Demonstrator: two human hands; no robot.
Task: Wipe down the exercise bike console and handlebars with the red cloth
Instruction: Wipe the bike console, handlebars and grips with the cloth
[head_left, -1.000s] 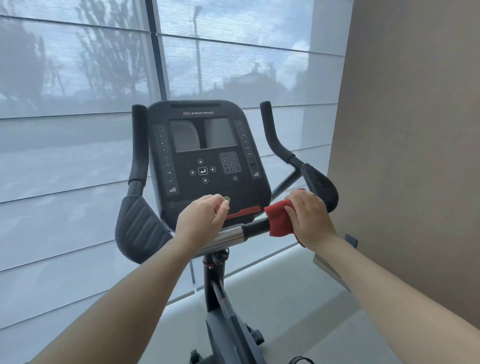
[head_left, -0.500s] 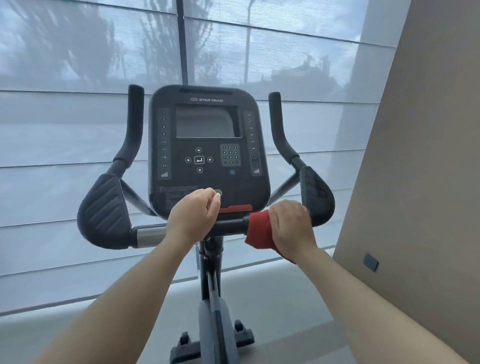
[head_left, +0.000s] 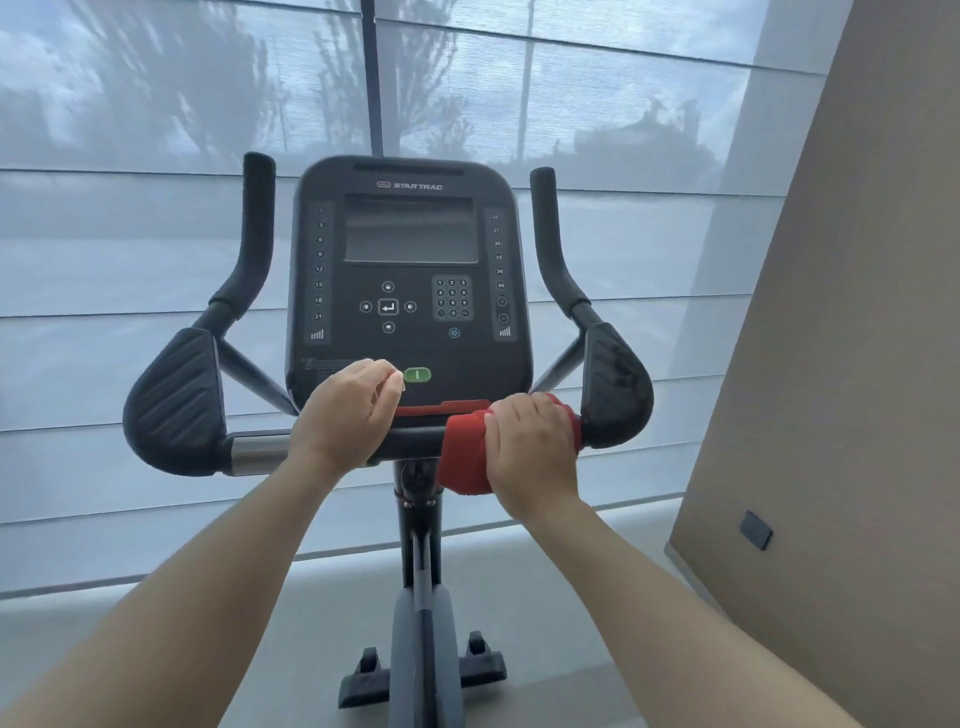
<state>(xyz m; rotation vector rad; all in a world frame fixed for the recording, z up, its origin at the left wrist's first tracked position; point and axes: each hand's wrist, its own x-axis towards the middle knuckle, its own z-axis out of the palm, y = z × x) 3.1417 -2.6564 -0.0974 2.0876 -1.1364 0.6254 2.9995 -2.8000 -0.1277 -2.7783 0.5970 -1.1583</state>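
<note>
The red cloth (head_left: 462, 457) looks soft and napped. The black rounded plastic console (head_left: 410, 312) is matt, and its dark rectangular screen (head_left: 410, 231) is glossy. The short silver crossbar sleeve (head_left: 257, 453) is brushed metal. The black ribbed left pad (head_left: 174, 402) looks dull and rubbery. The black smooth right pad (head_left: 618, 384) shines, possibly wet.

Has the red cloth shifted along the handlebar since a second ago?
Yes. The red cloth slid left, away from the right elbow pad; its left edge now lies below the red tab.
</note>
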